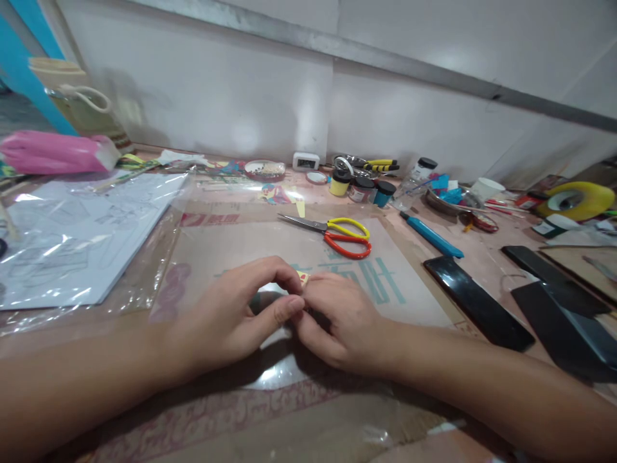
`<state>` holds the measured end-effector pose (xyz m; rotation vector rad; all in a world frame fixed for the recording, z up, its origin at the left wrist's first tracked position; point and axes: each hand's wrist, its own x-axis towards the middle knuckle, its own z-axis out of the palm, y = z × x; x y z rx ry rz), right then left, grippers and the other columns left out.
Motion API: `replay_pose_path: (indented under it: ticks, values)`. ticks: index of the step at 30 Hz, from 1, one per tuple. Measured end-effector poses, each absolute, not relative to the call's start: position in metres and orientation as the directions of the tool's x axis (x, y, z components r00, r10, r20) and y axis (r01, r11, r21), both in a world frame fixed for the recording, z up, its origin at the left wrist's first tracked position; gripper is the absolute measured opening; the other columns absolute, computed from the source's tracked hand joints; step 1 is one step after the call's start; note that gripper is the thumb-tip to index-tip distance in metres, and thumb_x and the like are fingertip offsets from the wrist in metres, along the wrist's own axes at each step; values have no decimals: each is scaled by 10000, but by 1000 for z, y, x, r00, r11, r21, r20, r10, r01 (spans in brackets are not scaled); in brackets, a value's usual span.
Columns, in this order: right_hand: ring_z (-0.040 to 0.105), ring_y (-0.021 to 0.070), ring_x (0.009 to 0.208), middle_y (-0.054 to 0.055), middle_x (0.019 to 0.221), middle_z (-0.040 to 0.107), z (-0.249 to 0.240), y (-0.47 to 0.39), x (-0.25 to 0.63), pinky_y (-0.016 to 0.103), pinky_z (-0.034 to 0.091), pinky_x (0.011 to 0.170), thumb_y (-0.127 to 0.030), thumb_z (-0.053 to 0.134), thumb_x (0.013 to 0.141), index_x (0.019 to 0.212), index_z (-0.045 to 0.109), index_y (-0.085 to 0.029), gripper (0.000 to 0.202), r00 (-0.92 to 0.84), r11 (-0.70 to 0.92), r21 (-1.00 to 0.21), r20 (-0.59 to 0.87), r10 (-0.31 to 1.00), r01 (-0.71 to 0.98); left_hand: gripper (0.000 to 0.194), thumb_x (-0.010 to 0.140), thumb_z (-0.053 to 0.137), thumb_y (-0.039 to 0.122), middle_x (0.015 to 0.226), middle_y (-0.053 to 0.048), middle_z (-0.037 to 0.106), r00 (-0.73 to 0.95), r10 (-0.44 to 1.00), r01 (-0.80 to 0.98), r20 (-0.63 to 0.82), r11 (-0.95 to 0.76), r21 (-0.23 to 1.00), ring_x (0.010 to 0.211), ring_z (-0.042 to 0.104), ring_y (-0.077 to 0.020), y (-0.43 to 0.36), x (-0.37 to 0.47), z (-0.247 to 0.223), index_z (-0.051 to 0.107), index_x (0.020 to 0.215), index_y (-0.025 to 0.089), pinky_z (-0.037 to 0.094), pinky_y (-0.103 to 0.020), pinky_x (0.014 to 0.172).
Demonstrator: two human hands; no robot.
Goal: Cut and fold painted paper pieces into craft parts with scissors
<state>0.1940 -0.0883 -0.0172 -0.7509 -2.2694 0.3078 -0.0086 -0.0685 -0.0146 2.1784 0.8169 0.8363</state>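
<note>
Close together over the printed sheet (207, 251), both hands meet at their fingertips. My left hand (250, 302) pinches with thumb and forefinger at a small yellow piece with red marks (303, 277). My right hand (344, 315) is closed on the same piece from the other side, its fingers curled under. Most of the piece is hidden by the fingers, so its kind and full shape cannot be seen. Just beyond the hands lie scissors (332, 233) with one yellow and one red handle, their blades pointing left.
Paper sheets with drawings (62, 238) lie under clear plastic at left, near a pink packet (58, 152). Small paint jars (361, 191) and a white digital device (306, 161) stand along the wall. At right are a blue cutter (431, 235), a black phone (477, 302) and yellow tape (578, 198).
</note>
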Motion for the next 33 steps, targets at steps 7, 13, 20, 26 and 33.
replay_pose_path:
  ticks: [7,13,20,26,33]
  values:
    - [427,142,564,-19,588,496,-18,-88,195,293,402,639,-134,474,883,679,503,-197,216,-601,820,-406,558,572,403,30,985,585,262,945,41,673,626,699,225,346,-586,778,885,633,-125,-65,-11,-21,610,997,252,486,-230,802]
    - [461,152,570,-13,595,534,-17,-89,195,293,425,646,-158,456,906,710,498,-210,207,-602,825,-399,564,566,401,37,981,585,207,925,26,675,624,679,192,388,-614,766,863,636,-123,-65,-9,-18,612,972,231,488,-224,807]
    - [417,145,538,-28,576,495,-15,-89,195,296,377,603,-163,467,894,670,394,-238,247,-580,804,-419,557,594,421,42,980,575,225,930,16,684,612,697,232,374,-610,758,878,646,-137,-67,-6,-16,616,988,227,504,-237,802]
    - [537,179,641,28,682,592,-8,-89,200,306,438,640,-223,401,931,756,483,-217,193,-636,754,-549,446,630,361,70,991,566,279,917,30,676,589,726,308,355,-608,732,871,643,-137,-67,-7,-13,613,976,230,496,-233,809]
    - [604,159,669,35,722,637,-10,-91,202,271,481,657,-183,378,976,787,572,-185,271,-578,633,-697,377,723,337,109,1005,546,298,886,31,674,587,733,306,344,-594,744,834,642,-134,-67,-6,-12,621,968,228,496,-232,777]
